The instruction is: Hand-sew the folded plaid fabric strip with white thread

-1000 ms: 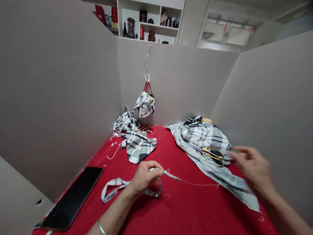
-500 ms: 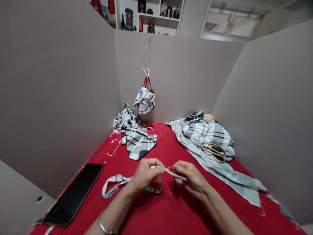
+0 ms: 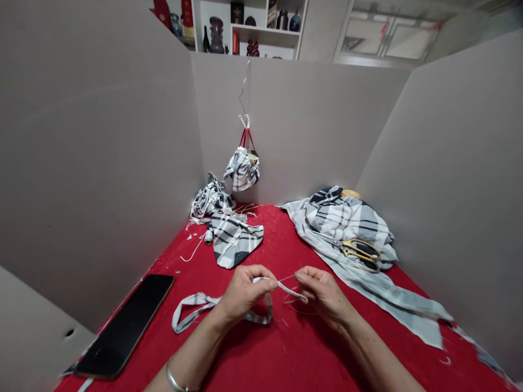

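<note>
**Worktop, red felt-covered** (image 3: 294, 228): is spreading beneath and around both hands.

**Grey partition boards** (image 3: 98, 163): are standing around the worktop, well beyond the left fingers (image 3: 255, 275) and right fingers (image 3: 314, 280).

**White display shelf** (image 3: 249, 27): is rising behind the far partition, well beyond the fingers, and is holding dark vases and ornaments.

**Plaid fabric length** (image 3: 347, 223): is lying heaped beyond the right fingers, its tail trailing past them on the right.

**Black smartphone** (image 3: 125, 325): is lying well left of the left fingers.

**Plaid fabric triangle** (image 3: 236, 240): is lying just beyond the left fingers.

**Gathered plaid bundle** (image 3: 210, 200): is sitting farther beyond the left fingers, in the far corner.

**Plaid drawstring pouch** (image 3: 242, 170): is hanging by red loops from a wire, beyond the fingers.

**Plaid fabric strip** (image 3: 216, 307): is looping down from the left fingers, its narrow end stretching across to the right fingers.

**Left and right fingers**: are closing in tight pinches on the strip, well apart from each other, with loose white thread (image 3: 292, 279) fanning out between them.

**Gold-handled tailor's shears** (image 3: 360, 252): are resting on the plaid fabric length, beyond the right fingers.

**Green thread spool** (image 3: 208, 237): is lying beside the triangle.

**Metal bangle** (image 3: 175, 381): is circling the wrist behind the left fingers.
</note>
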A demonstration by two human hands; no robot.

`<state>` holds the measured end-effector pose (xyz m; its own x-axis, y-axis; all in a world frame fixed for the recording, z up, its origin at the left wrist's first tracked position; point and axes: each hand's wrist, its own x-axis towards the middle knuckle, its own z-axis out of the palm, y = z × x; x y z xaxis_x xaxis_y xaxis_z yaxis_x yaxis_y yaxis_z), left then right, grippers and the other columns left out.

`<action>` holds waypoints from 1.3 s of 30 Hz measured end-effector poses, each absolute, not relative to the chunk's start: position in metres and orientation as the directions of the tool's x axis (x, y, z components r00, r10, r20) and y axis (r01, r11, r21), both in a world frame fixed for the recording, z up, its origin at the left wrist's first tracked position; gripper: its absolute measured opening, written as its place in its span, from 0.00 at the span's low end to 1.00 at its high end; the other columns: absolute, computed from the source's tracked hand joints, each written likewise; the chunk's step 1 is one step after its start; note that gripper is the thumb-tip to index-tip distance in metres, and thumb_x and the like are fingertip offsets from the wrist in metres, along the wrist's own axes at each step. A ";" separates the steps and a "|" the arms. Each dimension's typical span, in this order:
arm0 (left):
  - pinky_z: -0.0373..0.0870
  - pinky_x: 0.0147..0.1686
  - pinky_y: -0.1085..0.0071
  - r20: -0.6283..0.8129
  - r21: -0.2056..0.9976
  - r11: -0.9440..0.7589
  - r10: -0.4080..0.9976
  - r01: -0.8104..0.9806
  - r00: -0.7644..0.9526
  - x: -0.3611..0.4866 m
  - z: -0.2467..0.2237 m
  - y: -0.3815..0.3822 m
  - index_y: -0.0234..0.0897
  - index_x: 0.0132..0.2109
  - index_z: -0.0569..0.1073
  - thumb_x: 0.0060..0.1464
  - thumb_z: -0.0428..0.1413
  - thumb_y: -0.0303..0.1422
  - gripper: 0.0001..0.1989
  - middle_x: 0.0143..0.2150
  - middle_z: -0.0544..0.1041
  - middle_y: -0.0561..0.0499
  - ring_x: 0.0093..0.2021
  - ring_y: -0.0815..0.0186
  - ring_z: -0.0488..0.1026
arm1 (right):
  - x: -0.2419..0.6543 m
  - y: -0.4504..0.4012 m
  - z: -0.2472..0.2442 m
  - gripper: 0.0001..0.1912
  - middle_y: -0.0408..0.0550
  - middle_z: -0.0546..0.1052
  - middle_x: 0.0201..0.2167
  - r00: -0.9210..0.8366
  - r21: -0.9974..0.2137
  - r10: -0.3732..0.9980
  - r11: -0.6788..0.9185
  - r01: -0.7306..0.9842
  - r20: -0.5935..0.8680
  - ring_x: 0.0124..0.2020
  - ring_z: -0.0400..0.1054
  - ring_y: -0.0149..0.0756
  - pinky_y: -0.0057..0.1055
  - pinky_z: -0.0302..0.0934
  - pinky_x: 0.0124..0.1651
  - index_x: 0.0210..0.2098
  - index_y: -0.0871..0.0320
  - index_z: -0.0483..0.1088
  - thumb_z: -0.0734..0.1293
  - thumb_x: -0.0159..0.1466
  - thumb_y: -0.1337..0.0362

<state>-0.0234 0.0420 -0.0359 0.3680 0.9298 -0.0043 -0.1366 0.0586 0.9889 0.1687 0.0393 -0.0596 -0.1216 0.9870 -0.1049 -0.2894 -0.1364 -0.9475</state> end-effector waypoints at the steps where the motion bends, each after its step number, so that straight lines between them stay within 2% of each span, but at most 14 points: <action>1: 0.47 0.17 0.77 -0.005 0.990 0.057 0.930 -0.132 0.367 -0.023 -0.036 0.042 0.32 0.26 0.73 0.43 0.62 0.36 0.10 0.13 0.58 0.62 0.15 0.77 0.50 | 0.169 0.040 -0.060 0.17 0.32 0.55 0.10 -0.109 -0.952 0.989 -0.128 -0.279 -0.101 0.13 0.46 0.22 0.23 0.49 0.19 0.22 0.61 0.68 0.74 0.50 0.55; 6: 0.49 0.17 0.77 -0.017 0.992 0.057 0.944 -0.112 0.330 -0.022 -0.036 0.043 0.33 0.27 0.73 0.43 0.61 0.36 0.10 0.13 0.60 0.61 0.13 0.76 0.54 | 0.166 0.027 -0.051 0.21 0.33 0.58 0.14 0.024 -0.959 0.998 -0.047 -0.280 -0.056 0.15 0.49 0.24 0.24 0.51 0.21 0.38 0.61 0.72 0.71 0.53 0.52; 8: 0.49 0.17 0.77 -0.019 0.993 0.052 0.954 -0.105 0.299 -0.021 -0.037 0.043 0.32 0.27 0.73 0.43 0.61 0.36 0.10 0.13 0.62 0.61 0.13 0.76 0.55 | 0.163 0.018 -0.045 0.21 0.34 0.57 0.15 0.003 -0.966 1.000 -0.006 -0.259 -0.007 0.17 0.51 0.26 0.26 0.53 0.24 0.40 0.61 0.72 0.68 0.56 0.50; 10: 0.50 0.17 0.77 -0.023 0.993 0.054 0.959 -0.103 0.281 -0.019 -0.038 0.044 0.32 0.27 0.73 0.43 0.61 0.36 0.10 0.14 0.65 0.59 0.14 0.75 0.58 | 0.159 0.010 -0.043 0.21 0.36 0.59 0.16 -0.015 -0.989 0.999 0.033 -0.144 0.035 0.19 0.53 0.28 0.27 0.53 0.26 0.39 0.61 0.73 0.69 0.55 0.51; 13: 0.53 0.18 0.77 -0.028 0.993 0.059 0.957 -0.099 0.289 -0.018 -0.040 0.045 0.32 0.29 0.74 0.44 0.61 0.36 0.10 0.14 0.69 0.56 0.14 0.73 0.62 | 0.155 0.005 -0.043 0.15 0.38 0.62 0.17 0.041 -0.992 0.993 0.109 0.071 0.112 0.20 0.54 0.29 0.26 0.49 0.25 0.29 0.60 0.73 0.70 0.53 0.53; 15: 0.55 0.19 0.76 -0.012 0.996 0.039 0.954 -0.086 0.298 -0.018 -0.041 0.044 0.31 0.30 0.76 0.44 0.61 0.36 0.10 0.14 0.70 0.55 0.16 0.72 0.63 | 0.153 0.004 -0.044 0.16 0.38 0.62 0.16 0.083 -0.982 0.984 0.145 0.122 0.155 0.19 0.52 0.28 0.26 0.47 0.24 0.23 0.59 0.70 0.69 0.55 0.52; 17: 0.57 0.21 0.75 0.016 0.998 0.006 0.950 -0.070 0.311 -0.018 -0.041 0.042 0.30 0.29 0.77 0.44 0.61 0.36 0.11 0.16 0.71 0.53 0.17 0.72 0.63 | 0.153 0.005 -0.046 0.17 0.39 0.63 0.15 0.106 -0.981 0.980 0.158 0.116 0.170 0.19 0.53 0.29 0.27 0.48 0.23 0.20 0.59 0.68 0.68 0.55 0.52; 20: 0.58 0.22 0.75 0.048 0.997 -0.029 0.949 -0.065 0.312 -0.017 -0.038 0.039 0.30 0.27 0.78 0.42 0.63 0.36 0.11 0.17 0.71 0.53 0.18 0.72 0.63 | 0.155 0.006 -0.049 0.17 0.39 0.65 0.14 0.129 -0.990 0.982 0.133 0.037 0.137 0.18 0.55 0.29 0.27 0.49 0.23 0.20 0.58 0.67 0.68 0.55 0.53; 23: 0.56 0.20 0.76 -0.004 0.995 0.035 0.947 -0.089 0.322 -0.018 -0.034 0.038 0.31 0.25 0.78 0.41 0.63 0.36 0.11 0.15 0.70 0.54 0.17 0.73 0.62 | 0.157 0.004 -0.050 0.16 0.39 0.65 0.14 0.112 -0.993 0.986 0.121 -0.002 0.120 0.17 0.55 0.29 0.26 0.49 0.23 0.20 0.58 0.66 0.68 0.56 0.53; 25: 0.55 0.18 0.77 -0.066 0.984 0.123 0.925 -0.131 0.373 -0.021 -0.034 0.040 0.31 0.25 0.77 0.41 0.64 0.36 0.11 0.14 0.68 0.55 0.15 0.74 0.61 | 0.159 0.002 -0.047 0.16 0.40 0.65 0.15 0.098 -0.983 0.980 0.169 0.070 0.175 0.19 0.56 0.30 0.27 0.50 0.24 0.20 0.58 0.66 0.67 0.57 0.54; 28: 0.49 0.14 0.79 -0.123 0.950 0.234 0.889 -0.206 0.441 -0.026 -0.035 0.042 0.31 0.26 0.75 0.41 0.63 0.37 0.12 0.11 0.59 0.61 0.12 0.78 0.53 | 0.164 -0.002 -0.038 0.15 0.41 0.64 0.16 0.070 -0.923 0.945 0.292 0.251 0.318 0.20 0.57 0.31 0.27 0.52 0.25 0.20 0.58 0.67 0.66 0.59 0.56; 31: 0.49 0.12 0.80 -0.120 0.950 0.233 0.887 -0.206 0.447 -0.027 -0.035 0.043 0.31 0.25 0.74 0.44 0.62 0.40 0.14 0.11 0.53 0.63 0.10 0.78 0.51 | 0.167 -0.005 -0.032 0.12 0.41 0.64 0.17 0.042 -0.834 0.893 0.401 0.378 0.448 0.20 0.58 0.31 0.28 0.52 0.25 0.22 0.57 0.69 0.65 0.60 0.60; 36: 0.60 0.13 0.76 -0.160 0.982 0.190 0.882 -0.022 0.444 -0.025 -0.035 0.040 0.30 0.32 0.78 0.43 0.62 0.42 0.16 0.18 0.71 0.53 0.14 0.69 0.68 | 0.170 -0.009 -0.036 0.06 0.41 0.66 0.17 0.018 -0.713 0.797 0.530 0.459 0.604 0.20 0.59 0.31 0.28 0.53 0.25 0.25 0.56 0.72 0.66 0.59 0.67; 39: 0.61 0.13 0.76 -0.122 0.991 0.135 0.908 -0.003 0.402 -0.023 -0.035 0.037 0.29 0.29 0.78 0.41 0.63 0.41 0.16 0.16 0.69 0.54 0.14 0.69 0.67 | 0.171 -0.010 -0.041 0.06 0.42 0.67 0.18 0.015 -0.704 0.789 0.538 0.463 0.614 0.20 0.60 0.31 0.28 0.54 0.26 0.26 0.57 0.73 0.66 0.59 0.67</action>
<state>-0.0225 0.0371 -0.0346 0.4016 0.9076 -0.1224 -0.0032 0.1351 0.9908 0.1706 -0.0095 -0.0411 0.0151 0.7895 0.6136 0.4632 0.5383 -0.7040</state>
